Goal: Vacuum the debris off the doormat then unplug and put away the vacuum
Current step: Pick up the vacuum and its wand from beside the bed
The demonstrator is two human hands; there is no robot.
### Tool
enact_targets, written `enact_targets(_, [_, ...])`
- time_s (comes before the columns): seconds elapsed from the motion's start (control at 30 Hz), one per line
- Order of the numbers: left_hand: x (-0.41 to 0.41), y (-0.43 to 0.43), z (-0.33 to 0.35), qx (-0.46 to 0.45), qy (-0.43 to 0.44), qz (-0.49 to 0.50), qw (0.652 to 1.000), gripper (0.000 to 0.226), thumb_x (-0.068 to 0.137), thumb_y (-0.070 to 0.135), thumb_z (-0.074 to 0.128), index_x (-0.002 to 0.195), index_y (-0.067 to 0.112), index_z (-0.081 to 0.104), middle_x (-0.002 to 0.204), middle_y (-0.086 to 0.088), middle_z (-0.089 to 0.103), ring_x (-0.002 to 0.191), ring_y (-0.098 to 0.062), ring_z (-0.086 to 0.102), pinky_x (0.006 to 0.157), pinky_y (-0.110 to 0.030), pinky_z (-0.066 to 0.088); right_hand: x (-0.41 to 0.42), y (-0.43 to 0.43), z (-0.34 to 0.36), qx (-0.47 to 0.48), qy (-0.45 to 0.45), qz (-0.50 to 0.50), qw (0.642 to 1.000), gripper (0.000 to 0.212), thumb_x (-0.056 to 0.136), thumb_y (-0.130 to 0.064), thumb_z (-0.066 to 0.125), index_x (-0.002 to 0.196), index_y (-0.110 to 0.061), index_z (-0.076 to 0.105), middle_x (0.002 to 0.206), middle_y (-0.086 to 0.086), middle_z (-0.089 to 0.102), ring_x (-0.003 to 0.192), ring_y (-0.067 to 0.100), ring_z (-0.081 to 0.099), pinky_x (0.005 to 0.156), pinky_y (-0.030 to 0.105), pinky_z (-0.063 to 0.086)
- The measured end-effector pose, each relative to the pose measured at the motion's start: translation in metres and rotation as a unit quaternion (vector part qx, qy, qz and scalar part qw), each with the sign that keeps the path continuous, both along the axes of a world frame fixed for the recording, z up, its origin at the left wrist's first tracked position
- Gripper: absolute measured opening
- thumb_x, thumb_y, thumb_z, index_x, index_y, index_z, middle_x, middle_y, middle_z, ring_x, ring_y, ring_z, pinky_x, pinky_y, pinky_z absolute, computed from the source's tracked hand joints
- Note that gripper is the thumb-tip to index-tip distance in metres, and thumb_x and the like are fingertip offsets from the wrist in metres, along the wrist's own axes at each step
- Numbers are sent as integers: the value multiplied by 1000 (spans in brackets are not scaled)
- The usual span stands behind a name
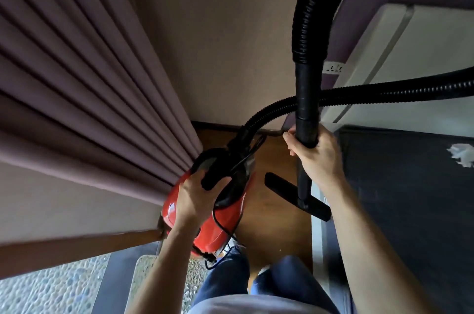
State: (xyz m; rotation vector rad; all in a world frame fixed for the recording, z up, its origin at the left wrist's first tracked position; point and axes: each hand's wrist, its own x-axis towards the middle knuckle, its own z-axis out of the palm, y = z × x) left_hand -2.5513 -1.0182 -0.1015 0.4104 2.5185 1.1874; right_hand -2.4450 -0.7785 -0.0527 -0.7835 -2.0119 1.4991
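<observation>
**A:** Where are we holding things?

**B:** Our left hand [195, 198] is wrapping its fingers around the black carry handle [213, 177] of the red plastic canister vacuum [223, 226], which we are holding above the brown wooden floor [269, 211], close beside the mauve pleated curtain [77, 82] on the left. Our right hand [313, 157] is clamping round the black rigid wand [306, 98], and the black ribbed hose [307, 13] is looping overhead.

**A:** And the mat?

**B:** The dark rectangular doormat [397, 185] is lying to the right, with white shredded scraps [461, 154] sitting near its far right side. The black T-shaped floor nozzle [282, 185] is hanging just beside the mat's left edge, not yet over it.

**A:** So we are judging that no cleaning is done?

**B:** Yes. The thin black power cord [218, 221] is draping over the canister and its plug [209, 257] seems to be dangling near our legs, so we are probably needing the white wall socket [333, 67] at the far end first.

**A:** How are we doing this well?

**B:** We are aiming to set the canister down flat, clear of the curtain folds, and to keep the cord from tangling with the hose. Then we are lowering the nozzle flat onto the mat and drawing it slowly across the scraps, since light paper is likely to scatter if we are pushing fast.
</observation>
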Motion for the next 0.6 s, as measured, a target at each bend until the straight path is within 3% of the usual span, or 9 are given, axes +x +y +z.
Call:
enact_targets(0.1, [-12, 13, -16, 3, -9, -8, 1000, 45, 83, 38, 83, 124, 22, 73, 90, 6, 71, 89, -15, 68, 67, -16, 46, -16, 14, -14, -6, 15, 30, 999, 11, 90, -20, 76, 82, -19, 68, 63, -3, 65, 58, 17, 62, 61, 30, 52])
enact_targets(0.23, [-22, 33, -43, -2, -27, -6, 1000, 50, 85, 40, 81, 131, 25, 69, 109, -1, 76, 100, -18, 69, 83, -33, 55, -43, 43, -40, -25, 42, 44, 998, 22, 89, -22, 75, 86, -2, 67, 64, -5, 64, 58, 13, 59, 61, 26, 50])
enact_targets(0.37, [-33, 55, -89, -9, -42, 13, 999, 49, 85, 42, 79, 128, 21, 69, 106, -3, 75, 96, -20, 69, 80, -35, 55, -70, 68, -84, -31, 35, 69, 997, 11, 89, -28, 74, 87, -19, 67, 65, -8, 64, 60, 11, 60, 65, 22, 51])
enact_targets(0.47, [-43, 73, -130, -9, -60, 15, 998, 45, 87, 42, 78, 124, 18, 70, 99, -1, 73, 92, -21, 68, 73, -31, 52, -89, 83, -126, -20, 41, 74, 996, 8, 89, -29, 73, 86, -28, 66, 63, -9, 63, 58, 11, 60, 64, 20, 50])
enact_targets(0.6, [-55, 91, -197, -2, -56, 0, 998, 44, 88, 35, 79, 125, 15, 69, 100, 1, 71, 94, -19, 67, 70, -12, 46, -113, 101, -191, -17, 64, 91, 994, 10, 92, -24, 71, 91, -16, 65, 64, -10, 62, 60, 9, 60, 64, 19, 50])
